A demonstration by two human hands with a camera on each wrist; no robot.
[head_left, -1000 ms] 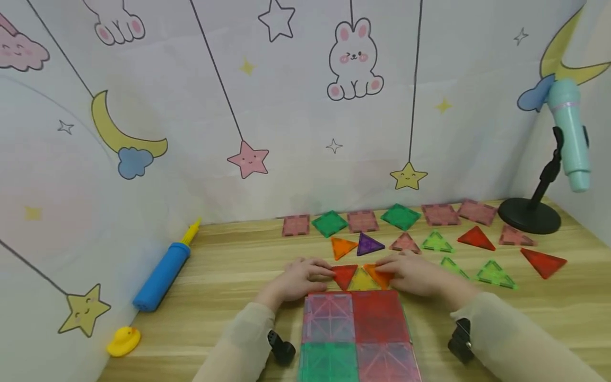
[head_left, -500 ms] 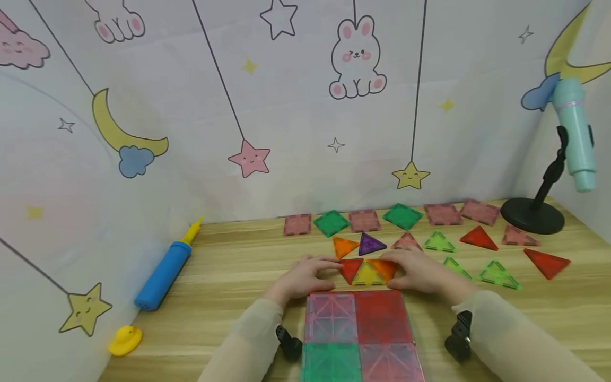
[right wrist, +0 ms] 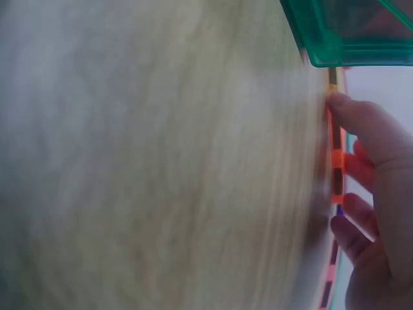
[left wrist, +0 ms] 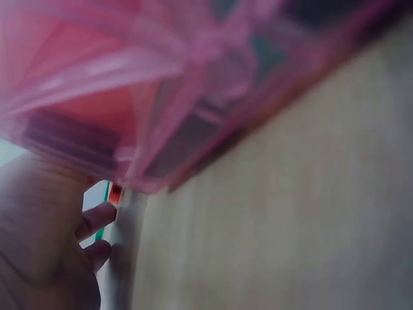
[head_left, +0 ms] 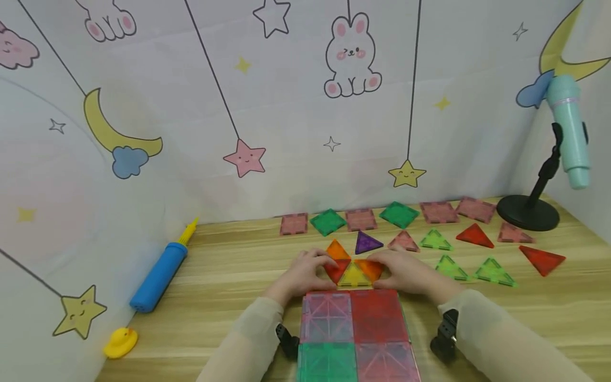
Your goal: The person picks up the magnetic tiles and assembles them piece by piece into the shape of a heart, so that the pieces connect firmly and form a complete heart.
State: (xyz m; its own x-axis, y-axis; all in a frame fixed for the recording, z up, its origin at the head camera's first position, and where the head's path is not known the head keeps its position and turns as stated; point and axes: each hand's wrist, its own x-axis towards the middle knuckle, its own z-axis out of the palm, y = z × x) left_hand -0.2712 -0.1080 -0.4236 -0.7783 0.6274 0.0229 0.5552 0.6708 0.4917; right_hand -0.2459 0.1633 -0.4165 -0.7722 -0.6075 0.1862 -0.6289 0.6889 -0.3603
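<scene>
My left hand (head_left: 305, 273) grips the outer side of a red triangular magnetic tile (head_left: 336, 269), with its index finger at the top and thumb near the bottom. Opposite it, my right hand (head_left: 406, 271) pinches an orange triangular tile (head_left: 371, 269); its thumb also shows beside the orange edge (right wrist: 337, 158) in the right wrist view. Between these two lies a yellow triangle (head_left: 355, 276), edges meeting. Another orange triangle (head_left: 338, 250) sits against the red one's far edge. Just nearer stands a box of magnetic tiles (head_left: 355, 326) with a pink, red and green top.
A purple triangle (head_left: 367, 243) and several pink, green and red tiles (head_left: 399, 214) lie in rows toward the wall. Far right is a microphone (head_left: 568, 130) on a black stand. On the left are a blue pump (head_left: 159, 276) and a yellow rubber duck (head_left: 121, 342).
Both hands have slid the red, yellow and orange row away from the box and then leftward. The farther orange triangle has turned and now meets the red one, apart from the purple tile.
</scene>
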